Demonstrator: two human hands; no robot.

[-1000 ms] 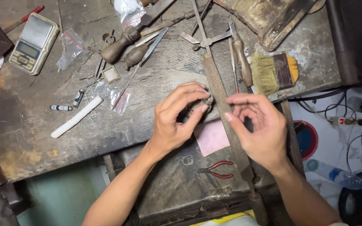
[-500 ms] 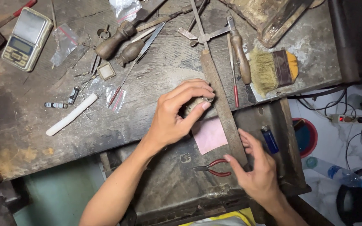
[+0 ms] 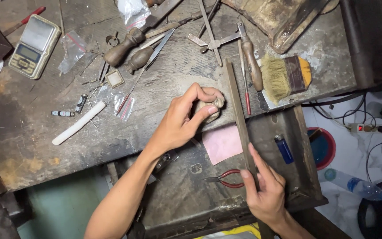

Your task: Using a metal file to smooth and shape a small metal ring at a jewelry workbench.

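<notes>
I see the left hand (image 3: 180, 121) resting on the scarred worktop (image 3: 45, 146), its fingers (image 3: 211, 110) clenched around a small rounded brownish piece (image 3: 213, 108) pinched at the worktop's near edge. The right hand (image 3: 264, 190) lies lower, over the open drawer (image 3: 308, 150) — its fingers (image 3: 253, 157) rest flat and loose against the long dark bar (image 3: 239, 119) that runs up past the left fingers, grasping nothing that I can make out. Red-handled pliers (image 3: 226, 179) lie just left of the right fingers; a pink sheet (image 3: 222, 144) sits between the two hands. A blue lighter (image 3: 284, 149) lies just right of the bar — the brush (image 3: 284, 77) well above it.
</notes>
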